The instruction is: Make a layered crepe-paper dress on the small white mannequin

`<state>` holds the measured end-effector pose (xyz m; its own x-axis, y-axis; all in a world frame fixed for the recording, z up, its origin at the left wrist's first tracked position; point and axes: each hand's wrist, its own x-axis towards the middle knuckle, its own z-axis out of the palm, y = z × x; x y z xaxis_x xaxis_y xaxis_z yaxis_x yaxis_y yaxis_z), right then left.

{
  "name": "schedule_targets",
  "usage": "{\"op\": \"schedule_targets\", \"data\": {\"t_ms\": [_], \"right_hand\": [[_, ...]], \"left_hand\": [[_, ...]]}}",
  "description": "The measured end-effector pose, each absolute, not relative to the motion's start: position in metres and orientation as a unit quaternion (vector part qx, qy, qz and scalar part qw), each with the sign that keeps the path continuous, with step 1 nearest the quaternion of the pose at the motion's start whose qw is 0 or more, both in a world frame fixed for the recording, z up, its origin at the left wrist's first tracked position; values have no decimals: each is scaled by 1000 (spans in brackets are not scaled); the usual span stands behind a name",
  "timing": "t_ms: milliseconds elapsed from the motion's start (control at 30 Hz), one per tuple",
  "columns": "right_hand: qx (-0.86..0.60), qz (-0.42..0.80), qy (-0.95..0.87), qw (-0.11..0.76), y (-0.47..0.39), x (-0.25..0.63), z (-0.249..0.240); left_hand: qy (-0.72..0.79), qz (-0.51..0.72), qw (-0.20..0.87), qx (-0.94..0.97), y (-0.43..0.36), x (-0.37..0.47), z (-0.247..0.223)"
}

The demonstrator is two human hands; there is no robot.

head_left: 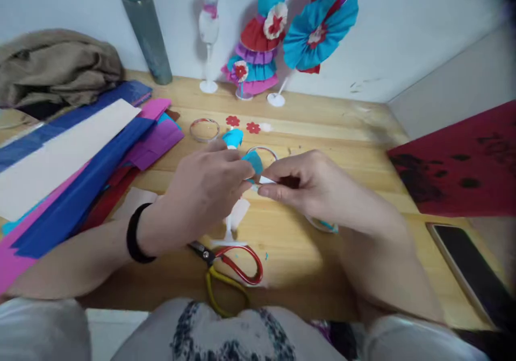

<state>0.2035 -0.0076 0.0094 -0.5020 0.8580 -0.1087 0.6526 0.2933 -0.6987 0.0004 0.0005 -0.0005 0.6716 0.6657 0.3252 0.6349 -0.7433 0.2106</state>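
Note:
My left hand (pixel 201 189) is closed, its fingertips pinching a small piece of blue crepe paper (pixel 253 162). Close beside it, my right hand (pixel 314 183) pinches a small white strip (pixel 266 180) between thumb and forefinger. The strip meets or nearly meets the lower end of the blue paper; the exact contact is hidden by my fingers. Below my left hand stands a white stemmed base (pixel 229 234), its upper part partly covered by the hand. Another blue paper piece (pixel 233 137) shows just beyond my left knuckles.
Scissors (pixel 226 267) with red and yellow handles lie near the front edge. Coloured paper sheets (pixel 72 162) are piled at left. Tape rolls (pixel 204 129) and red paper flowers (pixel 253 128) lie beyond my hands. Decorated crepe-paper stands (pixel 258 49) line the wall. A phone (pixel 467 269) rests at right.

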Motion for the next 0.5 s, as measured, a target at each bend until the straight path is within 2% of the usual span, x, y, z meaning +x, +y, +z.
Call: {"op": "schedule_targets", "data": {"t_ms": [167,367,500], "right_hand": [[-474,340,-802,132,-7,204,7],[-472,307,-816,129,-10,202,6],[-454,292,-831,131,-11,203,6]], "left_hand": [[381,171,63,906,5,-1,-5],[340,163,31,926,8,-2,-7],[365,151,88,915,12,-3,-4]]}}
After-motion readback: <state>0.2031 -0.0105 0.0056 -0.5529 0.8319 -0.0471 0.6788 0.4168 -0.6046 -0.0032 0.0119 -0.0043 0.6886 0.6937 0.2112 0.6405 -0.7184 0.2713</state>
